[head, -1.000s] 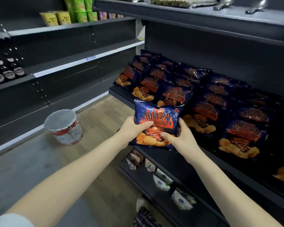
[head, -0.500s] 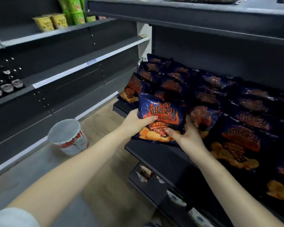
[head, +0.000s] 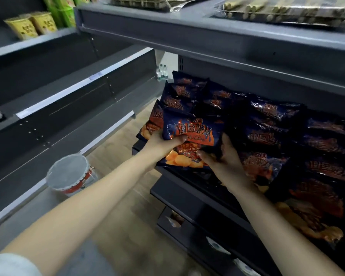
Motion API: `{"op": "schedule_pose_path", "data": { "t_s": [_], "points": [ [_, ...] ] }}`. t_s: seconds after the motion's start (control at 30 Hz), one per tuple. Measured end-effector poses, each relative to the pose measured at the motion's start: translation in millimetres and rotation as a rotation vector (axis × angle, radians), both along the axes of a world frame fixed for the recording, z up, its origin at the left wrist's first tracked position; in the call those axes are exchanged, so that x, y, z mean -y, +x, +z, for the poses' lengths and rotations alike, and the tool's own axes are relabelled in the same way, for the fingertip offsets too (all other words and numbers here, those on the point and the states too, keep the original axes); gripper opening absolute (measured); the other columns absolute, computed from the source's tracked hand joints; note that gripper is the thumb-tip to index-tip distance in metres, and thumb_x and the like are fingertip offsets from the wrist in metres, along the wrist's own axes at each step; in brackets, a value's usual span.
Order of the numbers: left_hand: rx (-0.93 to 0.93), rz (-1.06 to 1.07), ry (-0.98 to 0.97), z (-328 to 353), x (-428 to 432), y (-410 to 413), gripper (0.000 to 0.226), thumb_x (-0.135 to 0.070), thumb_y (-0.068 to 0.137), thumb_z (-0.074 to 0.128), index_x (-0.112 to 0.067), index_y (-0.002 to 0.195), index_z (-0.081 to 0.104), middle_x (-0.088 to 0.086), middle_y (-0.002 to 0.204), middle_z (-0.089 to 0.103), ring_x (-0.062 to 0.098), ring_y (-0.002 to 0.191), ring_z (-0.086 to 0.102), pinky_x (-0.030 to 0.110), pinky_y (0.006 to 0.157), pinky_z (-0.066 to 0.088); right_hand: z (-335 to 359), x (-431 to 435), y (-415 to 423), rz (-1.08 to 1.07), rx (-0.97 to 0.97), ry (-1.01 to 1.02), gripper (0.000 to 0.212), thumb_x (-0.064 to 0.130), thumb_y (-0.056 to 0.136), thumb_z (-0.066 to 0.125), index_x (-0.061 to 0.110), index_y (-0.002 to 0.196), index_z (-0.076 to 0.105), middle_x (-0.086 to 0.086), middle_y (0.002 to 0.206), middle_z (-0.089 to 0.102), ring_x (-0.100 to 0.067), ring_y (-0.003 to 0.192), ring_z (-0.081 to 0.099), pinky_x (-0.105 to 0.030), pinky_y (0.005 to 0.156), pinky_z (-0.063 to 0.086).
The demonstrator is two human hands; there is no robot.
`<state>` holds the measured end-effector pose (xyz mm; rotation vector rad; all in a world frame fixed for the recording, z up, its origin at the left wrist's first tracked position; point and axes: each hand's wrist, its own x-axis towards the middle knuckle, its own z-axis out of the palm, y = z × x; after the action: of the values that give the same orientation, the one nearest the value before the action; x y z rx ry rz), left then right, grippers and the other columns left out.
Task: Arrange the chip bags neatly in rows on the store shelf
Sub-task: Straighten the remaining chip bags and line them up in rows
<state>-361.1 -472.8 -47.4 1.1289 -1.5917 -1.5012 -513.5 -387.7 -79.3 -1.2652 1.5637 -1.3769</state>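
I hold a dark blue chip bag (head: 193, 134) with orange lettering and pictured chips in both hands, at the front left of the dark shelf (head: 189, 181). My left hand (head: 163, 143) grips its lower left edge, thumb on the front. My right hand (head: 223, 162) grips its lower right corner. The bag leans against other identical chip bags (head: 271, 136), which lie in overlapping rows across the shelf to the right and back. Its lower edge sits at the shelf's front lip.
A grey shelf board (head: 217, 42) hangs low over the chip bags. A white and red bucket (head: 70, 174) stands on the wooden floor at left. Lower shelves (head: 207, 236) hold small packets. Yellow and green cups (head: 34, 24) stand on the far left shelving.
Both hands have carried the chip bag up and forward onto the front left of the shelf, against the bags behind it. My view has moved closer.
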Motion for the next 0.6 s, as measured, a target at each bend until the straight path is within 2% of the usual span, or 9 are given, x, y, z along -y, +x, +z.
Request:
{"op": "schedule_pose_path", "data": {
  "t_s": [0.1, 0.23, 0.3, 0.37, 0.43, 0.53, 0.6],
  "points": [
    [-0.008, -0.026, -0.004, 2, 7, -6, 0.028, -0.012, 0.083, 0.068, -0.035, 0.084, 0.051, -0.019, 0.084, 0.058, -0.005, 0.079, 0.055, 0.009, 0.069, 0.044, 1, 2, -1, -0.057, -0.036, 0.007, 0.05, 0.007, 0.083, 0.069, 0.027, 0.122, 0.046, 0.01, 0.115, 0.062, 0.004, 0.108, 0.057, -0.014, 0.093, 0.044],
    [-0.007, -0.091, -0.005, 2, 18, -11, 0.027, -0.017, 0.083, 0.069, -0.037, 0.081, 0.05, -0.022, 0.08, 0.055, -0.011, 0.073, 0.05, 0.004, 0.061, 0.04, 4, 5, 3, -0.162, -0.083, 0.015, 0.048, 0.008, 0.084, 0.068, 0.03, 0.12, 0.045, 0.022, 0.107, 0.059, 0.019, 0.098, 0.053, -0.001, 0.083, 0.04],
    [0.004, -0.132, 0.001, 0, 25, -11, 0.025, -0.019, 0.083, 0.068, -0.037, 0.082, 0.051, -0.022, 0.081, 0.056, -0.01, 0.075, 0.049, 0.006, 0.062, 0.038, 3, 4, 11, -0.226, -0.109, 0.04, 0.047, 0.012, 0.085, 0.068, 0.029, 0.123, 0.046, 0.02, 0.108, 0.06, 0.015, 0.1, 0.054, -0.005, 0.087, 0.041],
    [0.019, -0.18, -0.01, -1, 32, -10, 0.022, -0.019, 0.083, 0.068, -0.035, 0.083, 0.052, -0.021, 0.082, 0.057, -0.005, 0.078, 0.052, 0.01, 0.066, 0.038, 2, 4, 20, -0.301, -0.13, 0.046, 0.05, 0.016, 0.084, 0.068, 0.025, 0.128, 0.046, 0.011, 0.115, 0.063, 0.0, 0.108, 0.058, -0.02, 0.097, 0.044],
    [0.021, -0.247, -0.019, 1, 39, -6, 0.022, -0.019, 0.082, 0.068, -0.035, 0.083, 0.053, -0.02, 0.083, 0.058, -0.003, 0.08, 0.053, 0.015, 0.071, 0.04, 5, 3, 33, -0.376, -0.135, 0.048, 0.055, 0.017, 0.084, 0.068, 0.022, 0.133, 0.043, 0.005, 0.12, 0.062, -0.009, 0.112, 0.058, -0.028, 0.1, 0.045],
    [0.014, -0.338, -0.042, 3, 50, 9, 0.023, -0.02, 0.081, 0.07, -0.036, 0.085, 0.053, -0.02, 0.084, 0.058, -0.004, 0.08, 0.053, 0.016, 0.072, 0.042, 7, 4, 61, -0.483, -0.089, 0.051, 0.056, 0.017, 0.085, 0.067, 0.02, 0.135, 0.042, 0.003, 0.12, 0.063, -0.012, 0.11, 0.059, -0.029, 0.097, 0.047],
    [0.007, -0.378, -0.084, 4, 57, 22, 0.025, -0.02, 0.08, 0.071, -0.032, 0.095, 0.056, -0.017, 0.09, 0.06, 0.001, 0.086, 0.057, 0.016, 0.076, 0.044, 7, 6, 81, -0.521, -0.069, 0.028, 0.055, 0.014, 0.086, 0.066, 0.02, 0.135, 0.043, 0.005, 0.119, 0.062, -0.011, 0.11, 0.058, -0.021, 0.095, 0.047]
  ]
}}
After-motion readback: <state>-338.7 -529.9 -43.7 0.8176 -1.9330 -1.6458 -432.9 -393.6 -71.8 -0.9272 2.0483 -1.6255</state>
